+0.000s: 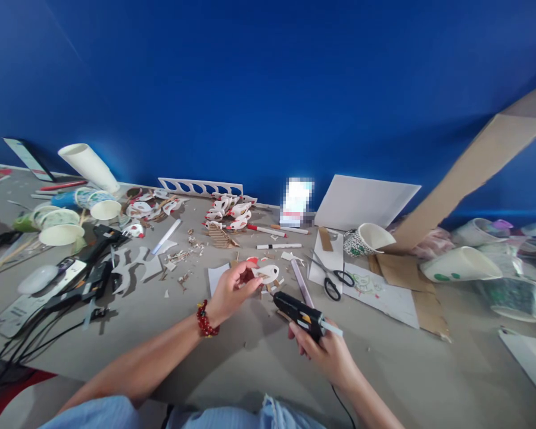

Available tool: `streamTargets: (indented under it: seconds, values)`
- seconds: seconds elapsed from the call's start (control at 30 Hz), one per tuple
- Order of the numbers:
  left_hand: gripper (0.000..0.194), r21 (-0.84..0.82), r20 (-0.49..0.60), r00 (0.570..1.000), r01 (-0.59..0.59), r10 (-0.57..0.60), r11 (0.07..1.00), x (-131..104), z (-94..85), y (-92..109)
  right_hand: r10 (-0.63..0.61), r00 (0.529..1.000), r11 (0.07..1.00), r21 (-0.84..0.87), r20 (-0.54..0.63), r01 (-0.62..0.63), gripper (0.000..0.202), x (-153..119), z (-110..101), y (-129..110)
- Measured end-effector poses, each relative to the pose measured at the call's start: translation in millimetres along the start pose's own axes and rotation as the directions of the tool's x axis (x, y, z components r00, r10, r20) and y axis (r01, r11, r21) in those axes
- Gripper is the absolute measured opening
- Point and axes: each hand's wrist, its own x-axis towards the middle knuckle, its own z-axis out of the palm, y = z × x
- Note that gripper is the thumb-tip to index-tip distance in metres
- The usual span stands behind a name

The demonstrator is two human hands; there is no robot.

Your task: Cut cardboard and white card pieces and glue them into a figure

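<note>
Left grip [230, 292]: pinching the white cutout [271, 273] by its left end, just below the middle of the frame.
Cutout: held above the counter [245, 363], dark eye near the right end; could crease if pinched harder, being apparently thin.
Right grip [325, 353]: wrapped round the glue gun [300, 313], lower right of centre; pressure on the trigger hidden from view.
Nozzle [277, 298]: pointing up-left, near the cutout but apart from it; could burn the left fingers [252, 289] if brought too far left, or drip onto the counter if squeezed while short of the cutout.
Cord [342, 402]: trailing to the bottom edge of the frame; could pull the aim off if snagged.
Strip [301, 281]: lying just beside the gun, right of centre; could be knocked by a wide swing.
Scraps [181, 262]: strewn left of centre; could stick to stray wet glue.
Scissors [333, 287]: resting right of centre; could be bumped by a swing to the upper right.
Birds [239, 210]: heaped above centre, well apart from the nozzle; probably safe from drips.
</note>
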Motion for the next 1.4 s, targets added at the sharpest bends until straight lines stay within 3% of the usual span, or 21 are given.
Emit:
streamTargets:
  seconds: [0.17,0.3,0.47,0.63,1.4]
  values:
    - [0.037,-0.070,-0.004,1.000,0.014,-0.014,0.997,9.6,-4.6,-11.2,-0.014,0.996,1.000,0.007,0.090,0.013,0.036,28.4,-14.2,-13.4]
    - [0.033,-0.088,-0.012,1.000,0.000,-0.001,0.996,14.1,-9.3,-13.8,-0.053,0.996,0.999,-0.007,0.074,0.053,0.039,41.6,-14.7,-11.3]
    - [0.028,-0.029,-0.062,0.997,0.036,-0.038,0.999,15.5,-10.2,-13.7,-0.088,0.994,0.994,-0.064,0.071,0.093,0.036,40.0,-10.6,6.1]
    - [0.027,-0.040,-0.042,0.999,0.033,-0.035,0.999,16.9,-7.4,-18.5,-0.119,0.991,0.989,-0.084,0.057,0.123,0.030,40.2,-7.3,14.9]
    - [0.027,-0.061,-0.032,0.999,0.031,-0.033,0.998,16.5,-4.3,-22.7,-0.114,0.993,0.973,-0.195,0.042,0.120,0.031,41.0,-2.8,18.8]
